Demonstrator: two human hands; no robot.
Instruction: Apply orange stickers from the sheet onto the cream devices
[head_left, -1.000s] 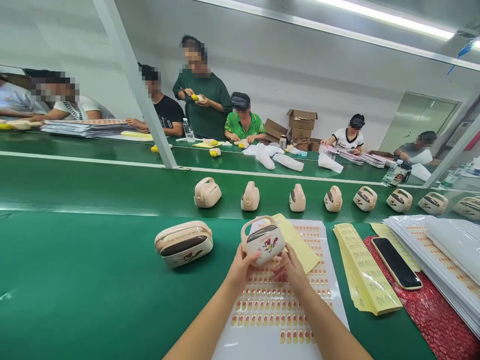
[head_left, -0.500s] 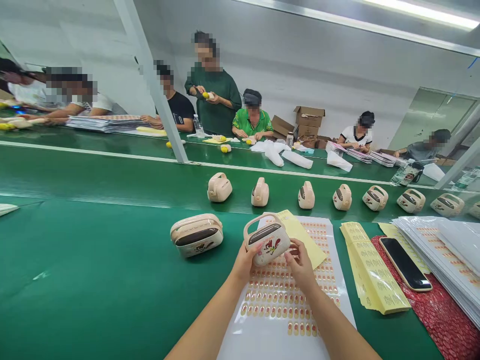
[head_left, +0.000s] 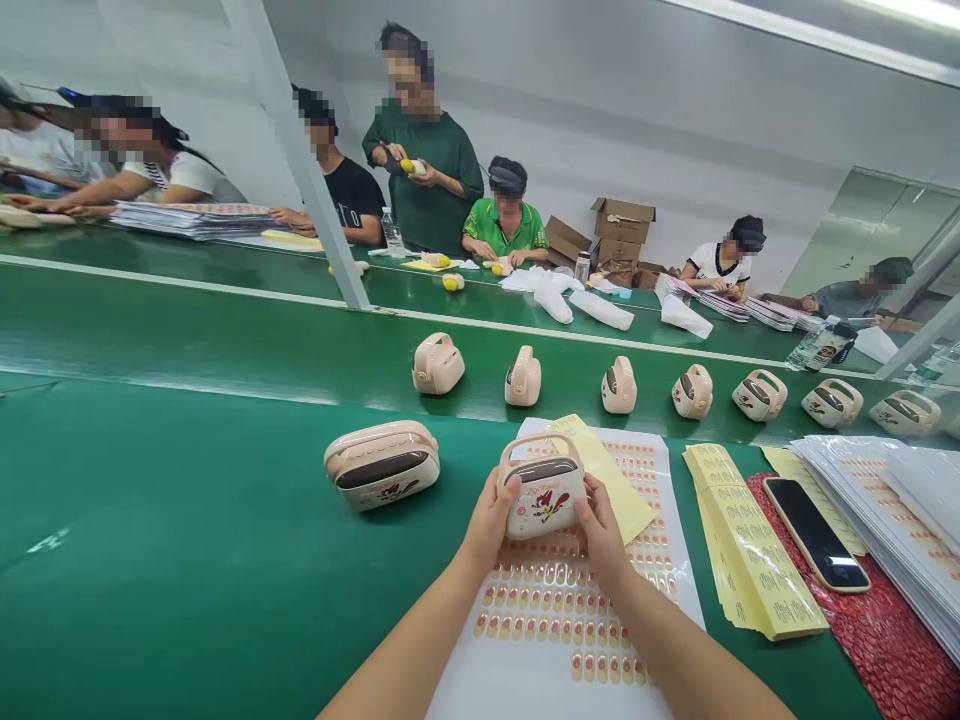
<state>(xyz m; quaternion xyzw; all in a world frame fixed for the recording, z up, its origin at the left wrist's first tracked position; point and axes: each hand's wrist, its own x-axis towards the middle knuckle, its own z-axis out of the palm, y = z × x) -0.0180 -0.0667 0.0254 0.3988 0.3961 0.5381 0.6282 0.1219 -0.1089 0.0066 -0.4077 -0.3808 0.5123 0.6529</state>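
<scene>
Between my hands is a small cream device with a carrying handle (head_left: 546,505), its front bearing a dark window and a red cartoon animal. My left hand (head_left: 489,515) grips its left end, thumb on the front. The right end is held by my right hand (head_left: 601,525), thumb at the lower corner. It is above a white sheet (head_left: 480,670) carrying rows of small oval gold-and-red stickers. A yellow sticker sheet (head_left: 626,495) lies partly behind it. To the left, a second such device (head_left: 384,468) sits on the green table with its handle folded down.
Several similar devices (head_left: 759,397) stand in a row on the green strip beyond. On the right are yellow label sheets (head_left: 757,550), a phone (head_left: 816,535), red bubble wrap (head_left: 892,630) and stacked sticker sheets (head_left: 885,510). A slanted post (head_left: 300,160) rises ahead; co-workers sit and stand behind.
Both hands have turned the held device so its printed front faces me more squarely. My right hand has closed in on its right end. The camera view has shifted slightly.
</scene>
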